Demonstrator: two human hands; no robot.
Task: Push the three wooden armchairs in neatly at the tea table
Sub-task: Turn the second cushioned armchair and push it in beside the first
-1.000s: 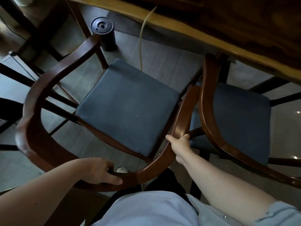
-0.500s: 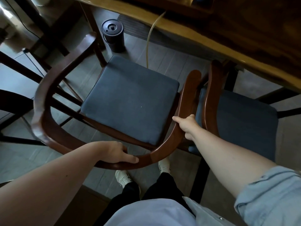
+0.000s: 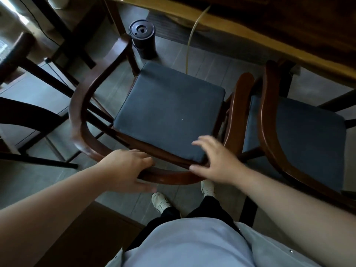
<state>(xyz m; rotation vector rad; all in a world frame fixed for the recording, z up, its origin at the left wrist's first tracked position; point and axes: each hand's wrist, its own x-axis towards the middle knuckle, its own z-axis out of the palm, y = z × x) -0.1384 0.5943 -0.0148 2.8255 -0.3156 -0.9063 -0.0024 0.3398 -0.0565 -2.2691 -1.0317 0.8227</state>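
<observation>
Armchair with blue cushion sits centre, its front toward the tabletop at 12 o'clock — second armchair just beside it at 3 o'clock. My left hand wraps the curved back rail; my right hand lies flat, fingers spread, grasping nothing — thumb near the rail.
</observation>
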